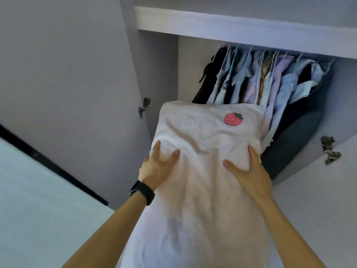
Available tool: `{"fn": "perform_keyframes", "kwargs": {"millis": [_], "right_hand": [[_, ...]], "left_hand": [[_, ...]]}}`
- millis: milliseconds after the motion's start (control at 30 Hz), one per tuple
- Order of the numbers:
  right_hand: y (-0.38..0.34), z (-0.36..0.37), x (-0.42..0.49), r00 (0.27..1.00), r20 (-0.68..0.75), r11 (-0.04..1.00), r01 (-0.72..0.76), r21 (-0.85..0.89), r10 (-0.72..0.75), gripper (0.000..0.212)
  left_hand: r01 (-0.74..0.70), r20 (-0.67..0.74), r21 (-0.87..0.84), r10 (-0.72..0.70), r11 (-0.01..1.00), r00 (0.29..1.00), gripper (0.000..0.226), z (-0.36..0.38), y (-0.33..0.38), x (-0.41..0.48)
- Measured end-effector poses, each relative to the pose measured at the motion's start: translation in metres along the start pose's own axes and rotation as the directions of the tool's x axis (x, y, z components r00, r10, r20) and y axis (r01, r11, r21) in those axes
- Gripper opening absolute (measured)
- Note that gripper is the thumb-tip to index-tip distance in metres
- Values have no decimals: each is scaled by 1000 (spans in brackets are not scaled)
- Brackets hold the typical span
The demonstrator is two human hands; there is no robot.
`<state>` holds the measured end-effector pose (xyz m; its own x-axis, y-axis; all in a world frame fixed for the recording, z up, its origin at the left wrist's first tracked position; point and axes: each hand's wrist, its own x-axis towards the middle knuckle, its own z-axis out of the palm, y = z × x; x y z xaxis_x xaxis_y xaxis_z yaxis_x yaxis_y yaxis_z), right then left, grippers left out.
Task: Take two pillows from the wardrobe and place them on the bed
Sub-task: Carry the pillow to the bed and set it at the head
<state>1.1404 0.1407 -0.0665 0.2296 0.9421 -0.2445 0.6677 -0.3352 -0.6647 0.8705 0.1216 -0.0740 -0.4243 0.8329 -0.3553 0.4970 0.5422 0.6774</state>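
At the open white wardrobe (pixel 231 26), you hold the long, soft, pale-pink pillow (pixel 204 151) with a red strawberry patch (pixel 233 118) up in front of the row of hanging pale shirts and dark garments (pixel 260 80). Its far end is touching them or just beside them; which of the 2 cannot be told.

The risk from here is that this far end catches a sleeve or hanger when you draw back and drags clothes off the rail. The slack near half could also sag, slip, or hide the floor when you turn for the bed. Only 1 of the 2 pillows is in hand.

Your left grip (pixel 158 165), above a black wristband (pixel 143 192), and your right grip (pixel 251 171) are both clamped on the pillow's sides, thumbs on top and fingers sunk into the stuffing.
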Motion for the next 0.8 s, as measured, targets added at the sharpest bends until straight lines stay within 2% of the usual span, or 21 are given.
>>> {"fn": "perform_keyframes", "kwargs": {"millis": [167,300,533,800], "right_hand": [[38,28,12,970,242,968,76,-238,-16,99],[56,56,14,915,401,919,200,-339,-51,96],[64,129,-34,749,660,791,440,-425,-63,90],[39,221,-120,477,864,579,754,-310,-159,96]], "left_hand": [[248,-22,-23,-248,969,968,98,41,-61,-44],[386,-73,-88,-392,918,917,94,72,-108,-83],[670,-98,-199,-695,715,712,89,88,-201,-169],[762,-174,-439,-877,477,449,87,77,-276,-271]]}}
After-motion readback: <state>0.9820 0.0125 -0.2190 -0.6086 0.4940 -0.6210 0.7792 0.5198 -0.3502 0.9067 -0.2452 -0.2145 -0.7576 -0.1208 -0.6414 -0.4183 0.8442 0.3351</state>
